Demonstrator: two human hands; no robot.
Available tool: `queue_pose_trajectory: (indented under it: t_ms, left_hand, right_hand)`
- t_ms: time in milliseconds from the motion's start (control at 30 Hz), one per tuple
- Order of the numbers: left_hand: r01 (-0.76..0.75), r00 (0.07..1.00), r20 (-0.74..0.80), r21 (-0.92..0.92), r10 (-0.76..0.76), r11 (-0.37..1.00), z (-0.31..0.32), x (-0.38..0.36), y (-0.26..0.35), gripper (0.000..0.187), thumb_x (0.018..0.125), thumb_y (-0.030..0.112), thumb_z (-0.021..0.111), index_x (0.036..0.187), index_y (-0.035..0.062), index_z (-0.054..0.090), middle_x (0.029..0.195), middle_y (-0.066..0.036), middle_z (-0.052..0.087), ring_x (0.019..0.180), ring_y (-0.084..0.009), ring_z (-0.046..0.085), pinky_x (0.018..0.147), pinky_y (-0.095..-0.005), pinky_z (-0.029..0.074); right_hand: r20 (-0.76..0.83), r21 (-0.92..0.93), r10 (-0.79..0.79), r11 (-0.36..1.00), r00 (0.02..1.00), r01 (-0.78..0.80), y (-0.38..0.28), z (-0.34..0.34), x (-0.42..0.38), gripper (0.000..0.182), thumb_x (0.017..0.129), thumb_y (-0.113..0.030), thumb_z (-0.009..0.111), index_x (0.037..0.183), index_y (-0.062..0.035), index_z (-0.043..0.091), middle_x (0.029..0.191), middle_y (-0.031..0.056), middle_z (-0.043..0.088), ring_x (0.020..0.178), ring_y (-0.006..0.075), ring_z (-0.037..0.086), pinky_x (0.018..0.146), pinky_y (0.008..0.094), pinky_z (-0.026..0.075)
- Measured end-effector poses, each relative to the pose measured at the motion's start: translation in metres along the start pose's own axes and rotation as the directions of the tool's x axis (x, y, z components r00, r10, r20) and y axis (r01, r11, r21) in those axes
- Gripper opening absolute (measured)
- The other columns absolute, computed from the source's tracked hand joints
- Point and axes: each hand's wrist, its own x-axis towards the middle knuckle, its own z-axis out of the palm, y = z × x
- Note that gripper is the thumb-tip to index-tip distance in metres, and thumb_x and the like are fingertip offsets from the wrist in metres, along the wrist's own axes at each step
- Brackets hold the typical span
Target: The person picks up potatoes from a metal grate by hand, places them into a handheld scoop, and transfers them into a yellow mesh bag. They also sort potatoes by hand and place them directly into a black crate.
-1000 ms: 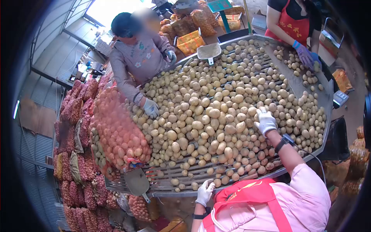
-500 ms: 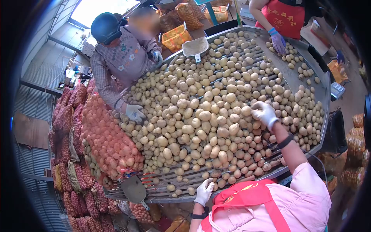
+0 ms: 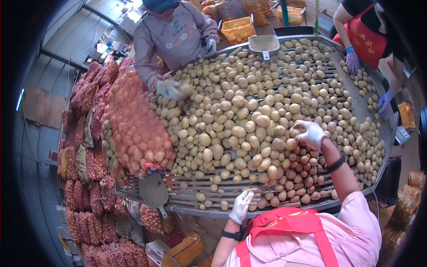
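Note:
My right hand (image 3: 311,135), in a white glove with bare fingertips, reaches over the middle right of a wide slatted sorting table (image 3: 191,205). Its fingers curl around a potato (image 3: 291,143), partly covered by them. Loose potatoes (image 3: 262,120) lie heaped around that hand. My left hand (image 3: 243,205), gloved alike, hovers at the table's near edge. Its fingers stretch toward the right, slightly smeared by motion, and nothing shows in them. A few potatoes (image 3: 262,203) lie just beyond its fingertips.
A full red mesh sack (image 3: 138,124) lies at the table's left, beside a metal scoop (image 3: 153,191). Another scoop (image 3: 263,43) rests on the far rim. Co-workers' gloved hands (image 3: 173,90) and purple gloves (image 3: 352,61) are over the table. Stacked sacks (image 3: 89,209) stand left.
The view has shifted, so the table sits further right. My left hand has stretched its fingers out over the near edge. A co-worker's hand has moved onto the potatoes at the left.

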Motion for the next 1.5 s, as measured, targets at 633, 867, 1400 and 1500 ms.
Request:
queue_pose_trajectory:
  t_ms: [633, 867, 1400, 1500]
  left_hand:
    - [0.021, 0.949, 0.139, -0.924, 0.283, 0.382, -0.009, 0.023, -0.008, 0.068, 0.093, 0.048, 0.056, 0.146, 0.0090, 0.042, 0.145, -0.019, 0.046, 0.136, -0.0398, 0.042, 0.107, -0.0647, 0.036]
    - [0.037, 0.980, 0.093, -0.955, 0.179, 0.293, -0.045, 0.043, -0.043, 0.058, 0.090, 0.038, 0.064, 0.140, 0.0147, 0.048, 0.136, -0.014, 0.056, 0.127, -0.0306, 0.053, 0.109, -0.0478, 0.042]
    - [-0.173, 0.961, -0.098, -0.941, 0.257, 0.289, -0.094, 0.005, -0.013, 0.058, 0.094, 0.052, 0.060, 0.137, 0.0135, 0.052, 0.131, -0.007, 0.058, 0.118, -0.0277, 0.058, 0.099, -0.0493, 0.048]
    - [-0.223, 0.954, -0.134, -0.914, 0.267, 0.339, -0.098, 0.008, -0.005, 0.059, 0.095, 0.046, 0.060, 0.141, 0.0124, 0.047, 0.135, -0.009, 0.056, 0.121, -0.0291, 0.057, 0.103, -0.0500, 0.046]
  right_hand:
    - [-0.122, -0.163, -0.384, 0.917, 0.915, 0.363, -0.117, 0.103, 0.059, 0.040, 0.073, -0.022, 0.073, 0.112, -0.0167, 0.067, 0.100, 0.0148, 0.062, 0.096, 0.0366, 0.060, 0.088, 0.0447, 0.049]
    - [0.241, 0.061, -0.571, 0.816, 0.784, 0.575, -0.166, 0.175, 0.052, 0.049, 0.078, -0.027, 0.074, 0.123, -0.0129, 0.062, 0.122, 0.0156, 0.059, 0.111, 0.0354, 0.060, 0.093, 0.0434, 0.050]
    - [0.177, 0.141, -0.490, 0.871, 0.854, 0.471, -0.195, 0.215, 0.044, 0.057, 0.060, -0.018, 0.081, 0.111, -0.0088, 0.059, 0.110, 0.0144, 0.057, 0.107, 0.0344, 0.059, 0.092, 0.0405, 0.050]
    - [0.260, 0.216, -0.631, 0.776, 0.731, 0.593, -0.184, 0.215, 0.037, 0.055, 0.060, -0.015, 0.081, 0.110, -0.0084, 0.060, 0.111, 0.0128, 0.059, 0.107, 0.0331, 0.060, 0.093, 0.0396, 0.050]
